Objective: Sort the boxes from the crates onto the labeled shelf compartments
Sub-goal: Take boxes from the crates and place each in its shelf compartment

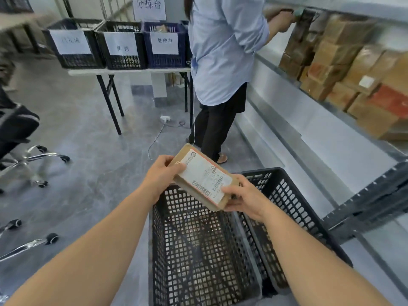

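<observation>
A flat brown cardboard box (203, 176) with a white shipping label faces up above two black lattice crates. My left hand (162, 175) grips its far left end and my right hand (244, 196) grips its near right corner. The near crate (198, 250) lies directly under the box and looks bare inside. A second crate (293, 208) stands beside it on the right. The grey metal shelf (309, 133) runs along the right, with many brown boxes (335, 62) stacked on its upper level.
A person in a light blue shirt (220, 51) stands ahead at the shelf, reaching into it. Behind, a folding table (123, 72) carries three labeled crates (121, 45). Office chair legs (33, 160) stand at the left. A power strip and cable (164, 119) lie on the floor.
</observation>
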Demonstrator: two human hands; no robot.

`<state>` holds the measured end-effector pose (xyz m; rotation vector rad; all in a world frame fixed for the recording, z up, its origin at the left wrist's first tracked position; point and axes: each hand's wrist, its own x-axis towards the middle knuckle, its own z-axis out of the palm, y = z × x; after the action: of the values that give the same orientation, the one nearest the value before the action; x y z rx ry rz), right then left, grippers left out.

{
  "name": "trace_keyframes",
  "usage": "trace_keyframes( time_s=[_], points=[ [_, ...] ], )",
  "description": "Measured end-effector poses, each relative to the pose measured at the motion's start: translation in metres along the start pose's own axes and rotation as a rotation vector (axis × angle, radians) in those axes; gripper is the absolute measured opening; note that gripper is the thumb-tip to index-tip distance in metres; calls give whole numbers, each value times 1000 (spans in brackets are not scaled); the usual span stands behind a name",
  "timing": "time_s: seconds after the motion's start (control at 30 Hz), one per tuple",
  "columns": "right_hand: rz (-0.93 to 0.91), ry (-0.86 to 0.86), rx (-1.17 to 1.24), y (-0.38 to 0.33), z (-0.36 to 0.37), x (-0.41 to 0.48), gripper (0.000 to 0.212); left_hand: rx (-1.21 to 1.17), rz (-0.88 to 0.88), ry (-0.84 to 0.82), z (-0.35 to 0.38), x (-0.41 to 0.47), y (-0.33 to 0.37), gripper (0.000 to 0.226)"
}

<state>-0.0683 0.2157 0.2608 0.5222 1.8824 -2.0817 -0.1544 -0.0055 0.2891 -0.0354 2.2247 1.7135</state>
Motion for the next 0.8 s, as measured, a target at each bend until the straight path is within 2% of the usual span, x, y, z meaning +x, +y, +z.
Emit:
trace_keyframes(
  time_s=[0.13, 0.2, 0.3, 0.37, 0.4, 0.53, 0.63, 0.7, 0.8],
  points=[
    [-89, 58, 150, -3, 2, -12, 40, -66, 135, -26, 14, -4, 17, 38],
    [-112, 75, 206, -4, 2, -17, 40, -85, 191, -61, 20, -3, 22, 59],
    [-148, 93, 260, -7, 3, -28, 37, -227, 182, -185, 31, -6, 29, 96],
    [-191, 122, 304, -8, 3, -34, 37, -294, 163, -277, 41, -10, 34, 110],
    [-219, 145, 331, -8, 4, -36, 37, -298, 154, -314, 47, -10, 34, 110],
    [-303, 242, 310, -17, 1, -51, 34, -239, 161, -457, 74, -13, 36, 79],
    [-290, 325, 212, -24, -12, -67, 26, -245, 197, -526, 92, -13, 40, 73],
    [-255, 401, 62, -27, -26, -79, 21, -261, 233, -585, 102, -14, 45, 73],
    [-247, 496, -90, -27, -50, -100, 26, -203, 280, -704, 116, -20, 55, 71]
  ],
)
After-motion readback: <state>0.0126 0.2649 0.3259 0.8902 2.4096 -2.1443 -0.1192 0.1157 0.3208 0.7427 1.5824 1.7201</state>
